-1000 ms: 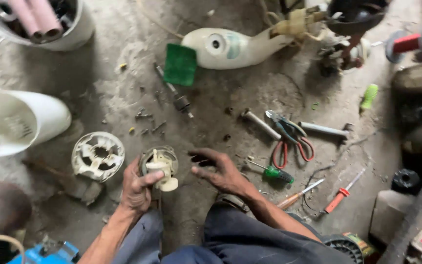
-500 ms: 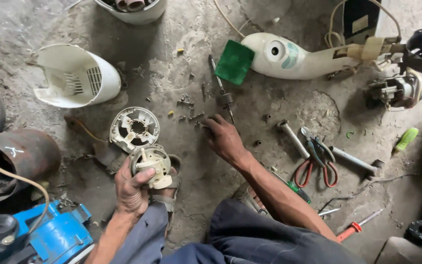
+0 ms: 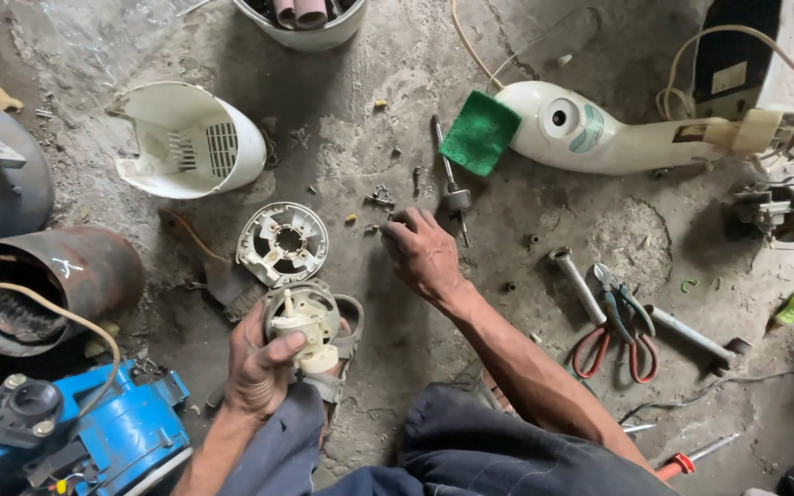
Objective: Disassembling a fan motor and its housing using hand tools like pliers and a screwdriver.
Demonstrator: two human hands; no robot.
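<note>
From up here I see my left hand (image 3: 264, 363) wrapped around a round cream-coloured plastic motor part with a metal ring (image 3: 303, 320), thumb pressed across its front and fingers curled behind it, held just above my knee over the dirty concrete floor (image 3: 360, 138). My right hand (image 3: 422, 253) is stretched forward, palm down, fingers loosely bent and fingertips resting on the floor beside a scatter of small dark screws (image 3: 379, 197); it has nothing in its grasp that I can make out. Just beyond the held part lies a round white slotted plastic cover plate (image 3: 282, 243), flat on the floor and nearly touching the part's upper edge. Ahead of the right hand sits a slim metal shaft with a collar (image 3: 450, 184), and past it a green scouring pad (image 3: 481, 133) leaning against a long white plastic fan neck housing (image 3: 599, 138). To the right, well apart from my forearm, lie red-handled pliers (image 3: 618, 321) between two grey metal socket wrenches (image 3: 579, 283). On the left I see a white vented plastic rear shell (image 3: 190, 142), a rusty steel cylinder (image 3: 57, 276) and a blue pump body (image 3: 112, 436).
</note>
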